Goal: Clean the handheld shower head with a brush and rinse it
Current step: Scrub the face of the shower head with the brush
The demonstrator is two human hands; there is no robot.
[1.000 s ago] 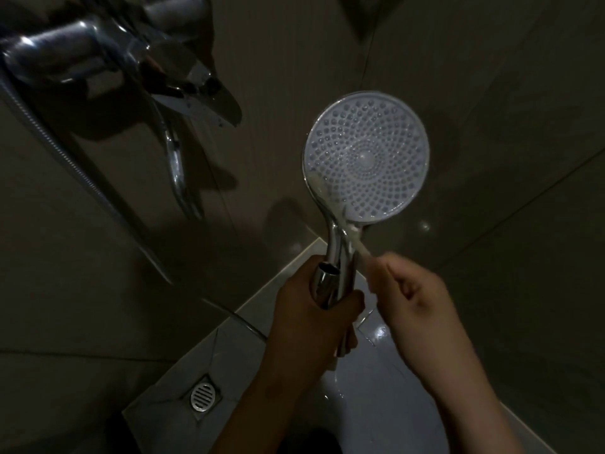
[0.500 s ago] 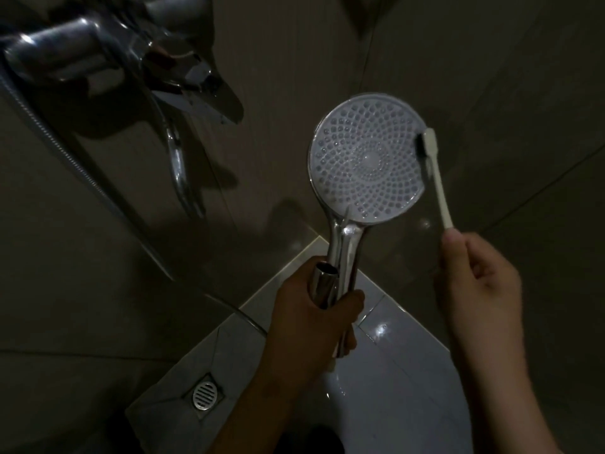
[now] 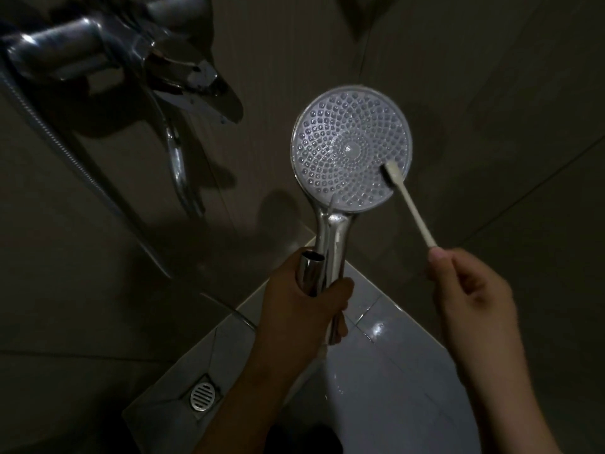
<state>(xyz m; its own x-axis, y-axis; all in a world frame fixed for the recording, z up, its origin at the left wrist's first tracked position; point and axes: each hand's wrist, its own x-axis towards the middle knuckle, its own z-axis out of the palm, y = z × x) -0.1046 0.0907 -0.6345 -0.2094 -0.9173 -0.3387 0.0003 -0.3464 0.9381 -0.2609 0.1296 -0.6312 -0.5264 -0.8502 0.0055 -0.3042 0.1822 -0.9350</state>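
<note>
Scrubbing along the lower-right edge of the shower head [image 3: 352,149] face right now. My left hand [image 3: 304,299] is wrapped round the shiny chrome handle [image 3: 330,244], holding it upright with the nozzle side tipped toward me so I can see where the brush [image 3: 411,204] lands. My right hand [image 3: 471,290] pinches the brush's tail end, probably for reach; it's a thin pale plastic stick, toothbrush-shaped. The face is a flat round disc packed with rings of little rubbery-looking nubs.
</note>
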